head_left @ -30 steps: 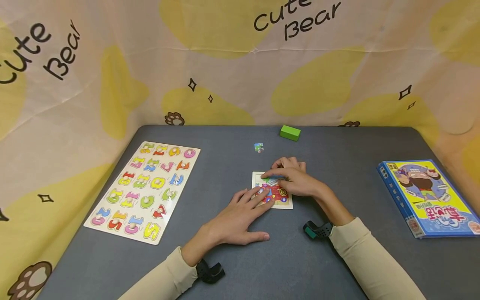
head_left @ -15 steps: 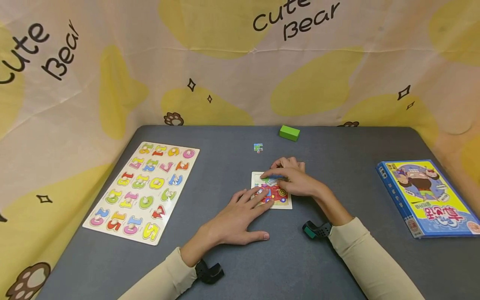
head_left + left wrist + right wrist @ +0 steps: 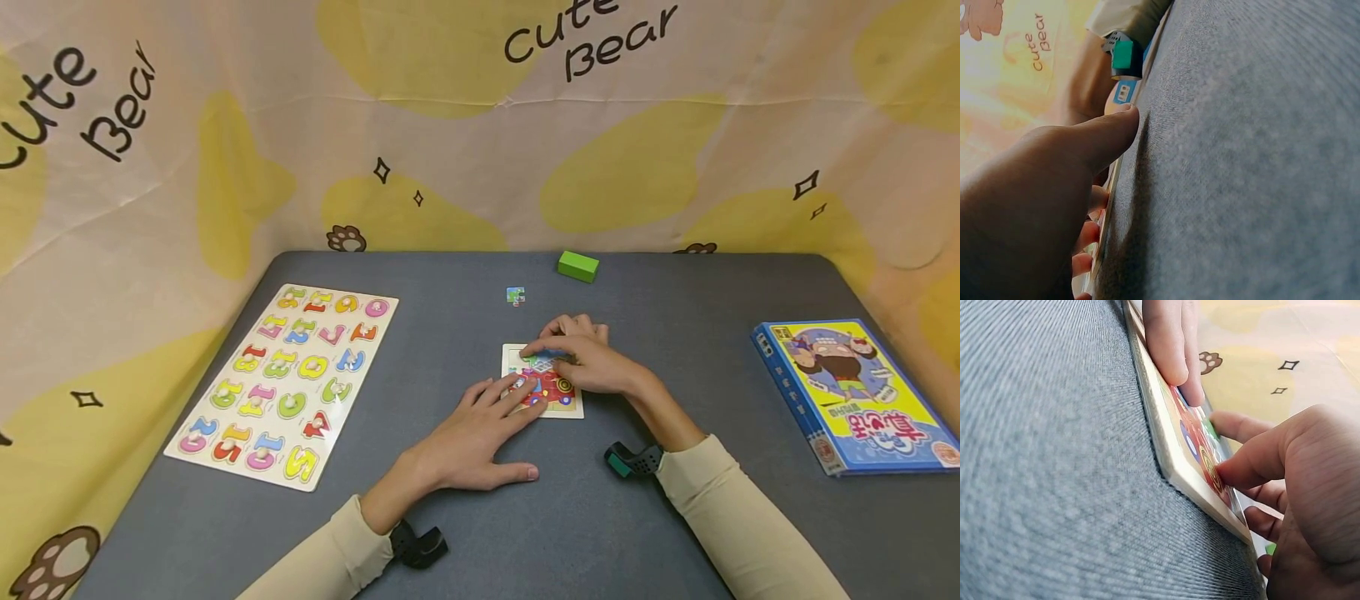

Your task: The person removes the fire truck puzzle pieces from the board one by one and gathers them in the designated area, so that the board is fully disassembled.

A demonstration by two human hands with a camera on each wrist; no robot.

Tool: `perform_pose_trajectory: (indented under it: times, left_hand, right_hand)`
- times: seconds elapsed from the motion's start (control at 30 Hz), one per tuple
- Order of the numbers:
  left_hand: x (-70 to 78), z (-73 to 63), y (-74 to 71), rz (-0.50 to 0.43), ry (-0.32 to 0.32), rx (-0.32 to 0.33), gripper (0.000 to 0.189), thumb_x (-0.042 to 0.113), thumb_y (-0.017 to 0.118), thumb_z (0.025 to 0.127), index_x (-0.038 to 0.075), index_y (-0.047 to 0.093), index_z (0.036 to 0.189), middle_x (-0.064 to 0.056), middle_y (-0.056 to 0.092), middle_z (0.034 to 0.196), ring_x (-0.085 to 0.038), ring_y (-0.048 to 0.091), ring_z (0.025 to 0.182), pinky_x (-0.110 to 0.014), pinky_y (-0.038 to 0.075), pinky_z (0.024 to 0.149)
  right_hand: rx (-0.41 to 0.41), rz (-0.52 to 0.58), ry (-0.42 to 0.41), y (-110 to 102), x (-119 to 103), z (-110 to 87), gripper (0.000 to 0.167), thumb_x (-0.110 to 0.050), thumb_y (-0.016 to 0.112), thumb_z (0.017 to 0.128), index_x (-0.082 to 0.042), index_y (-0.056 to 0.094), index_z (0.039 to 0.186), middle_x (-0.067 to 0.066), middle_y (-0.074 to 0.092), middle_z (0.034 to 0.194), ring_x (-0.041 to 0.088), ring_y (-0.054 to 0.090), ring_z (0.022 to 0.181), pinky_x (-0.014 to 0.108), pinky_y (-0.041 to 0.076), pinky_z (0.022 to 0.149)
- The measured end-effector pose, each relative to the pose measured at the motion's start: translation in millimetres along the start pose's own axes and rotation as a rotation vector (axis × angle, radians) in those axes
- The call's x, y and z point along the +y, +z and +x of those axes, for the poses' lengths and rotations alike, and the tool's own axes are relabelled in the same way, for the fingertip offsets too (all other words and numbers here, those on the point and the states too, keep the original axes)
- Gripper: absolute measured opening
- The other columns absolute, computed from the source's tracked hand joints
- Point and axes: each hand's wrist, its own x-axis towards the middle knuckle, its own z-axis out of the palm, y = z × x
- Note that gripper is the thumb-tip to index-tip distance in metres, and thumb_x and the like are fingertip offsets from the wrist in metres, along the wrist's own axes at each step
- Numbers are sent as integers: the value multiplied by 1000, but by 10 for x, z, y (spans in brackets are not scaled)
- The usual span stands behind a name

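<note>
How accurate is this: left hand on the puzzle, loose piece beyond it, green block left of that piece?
One side is wrong: the head view shows the green block to the right of the loose piece, not the left. The rest holds: left hand on the puzzle, piece beyond it.

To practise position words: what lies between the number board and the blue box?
In the head view, the small picture puzzle, with the left hand and right hand touching it.
</note>
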Motion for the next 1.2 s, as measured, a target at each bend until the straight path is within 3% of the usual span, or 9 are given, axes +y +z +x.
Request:
perform_pose_trajectory:
  times: [0.47, 0.87, 1.2]
  left_hand:
    - [6, -1, -19, -6, 7, -1, 82, 66, 54, 95, 26, 27, 163, -1, 18, 172, -22, 8, 161, -52, 15, 126]
    - [7, -2, -12, 4, -1, -6, 82, 66, 53, 96, 27, 27, 163, 0, 17, 172, -22, 7, 161, -52, 14, 127]
    - [17, -9, -9, 8, -4, 0, 82, 66, 54, 95, 26, 28, 162, -1, 18, 172, -23, 8, 161, -52, 16, 126]
  right_hand:
    - [19, 34, -64, -15, 60, -10, 51, -3, 63, 88, -24, 67, 135, -1, 62, 111, 20, 39, 101, 42, 18, 83]
    - [5, -36, -21, 0, 2, 1, 43, -6, 59, 90, -27, 73, 126, 5, 54, 118, 25, 37, 107, 44, 18, 85]
    - [-4, -6, -2, 23, -1, 24, 42, -4, 58, 89, -27, 72, 121, 6, 54, 118, 26, 37, 105, 43, 16, 84]
